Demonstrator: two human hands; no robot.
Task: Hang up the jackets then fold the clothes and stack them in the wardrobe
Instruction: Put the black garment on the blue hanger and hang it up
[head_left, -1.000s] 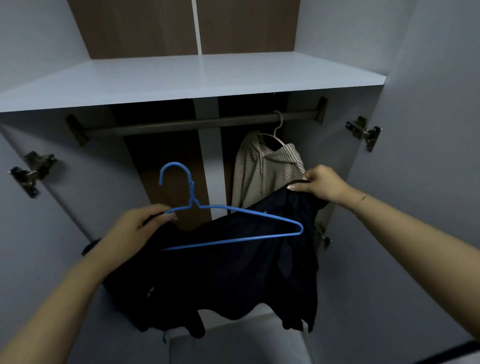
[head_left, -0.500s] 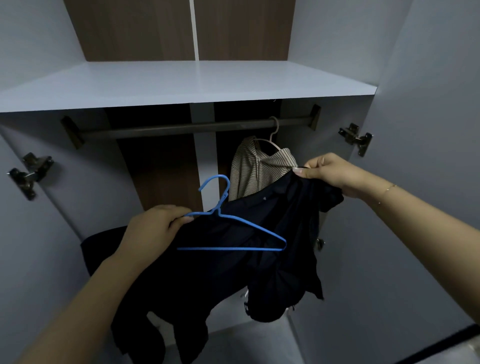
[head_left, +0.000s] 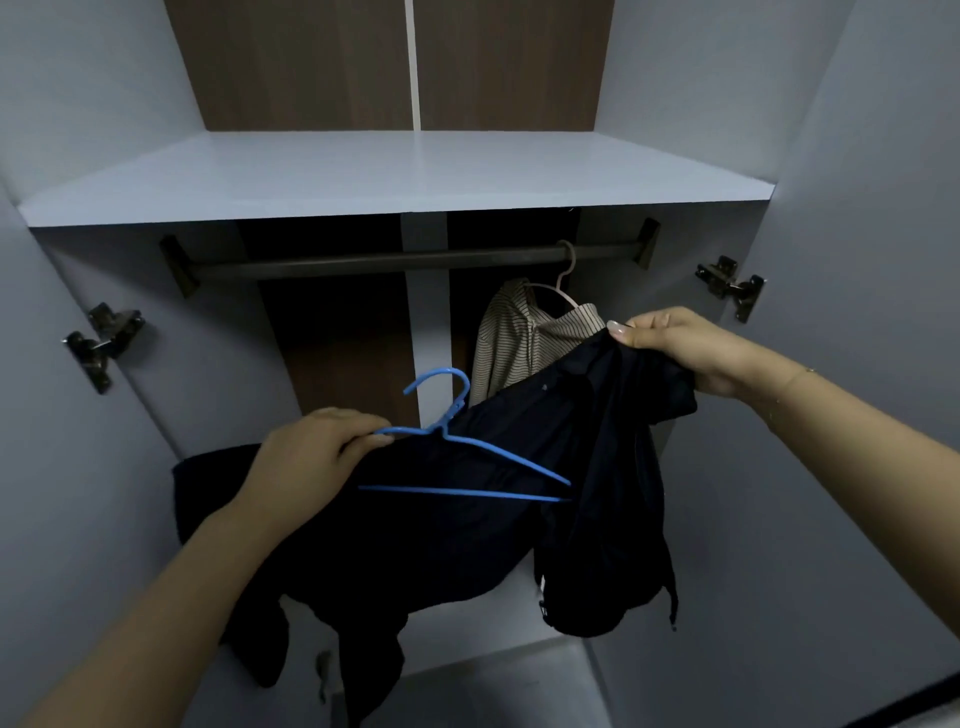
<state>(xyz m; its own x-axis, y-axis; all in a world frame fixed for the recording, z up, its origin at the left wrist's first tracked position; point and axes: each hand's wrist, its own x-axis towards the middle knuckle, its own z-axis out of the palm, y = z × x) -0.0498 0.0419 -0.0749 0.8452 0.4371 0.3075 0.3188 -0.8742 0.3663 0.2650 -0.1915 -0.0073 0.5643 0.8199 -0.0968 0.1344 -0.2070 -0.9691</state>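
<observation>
Inside the open wardrobe (head_left: 395, 176), a dark jacket (head_left: 467, 530) was held below the rail (head_left: 395, 262). Its left side, with a blue hanger (head_left: 457, 447), was gripped by the left hand (head_left: 311, 457); its collar edge was pinched by the right hand (head_left: 675, 348). A striped shirt (head_left: 519, 338) was hung behind.

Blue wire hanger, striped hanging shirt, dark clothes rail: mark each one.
Blue wire hanger (head_left: 470, 440): head view, on its right sloping arm.
Striped hanging shirt (head_left: 511, 340): head view, on its left shoulder.
Dark clothes rail (head_left: 363, 264): head view, on the bar's bare middle.
</observation>
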